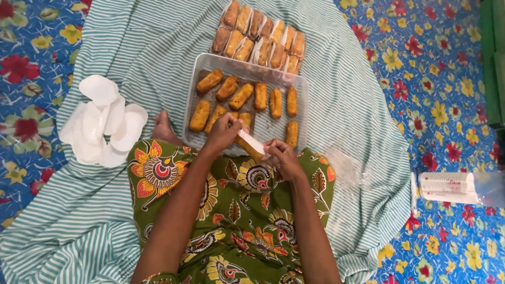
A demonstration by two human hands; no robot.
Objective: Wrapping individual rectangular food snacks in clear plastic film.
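Between both hands [252, 144], a half-wrapped roll [251, 144] hides tray [273, 129] edge.

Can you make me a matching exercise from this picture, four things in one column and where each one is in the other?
Things:
1. loose fried rolls
2. wrapped rolls
3. white paper pieces
4. roll being wrapped

Places:
A. piled on the striped cloth at left
B. between the left hand and right hand
C. in the clear tray
D. stacked beyond the tray

Pairs: 1-C, 2-D, 3-A, 4-B
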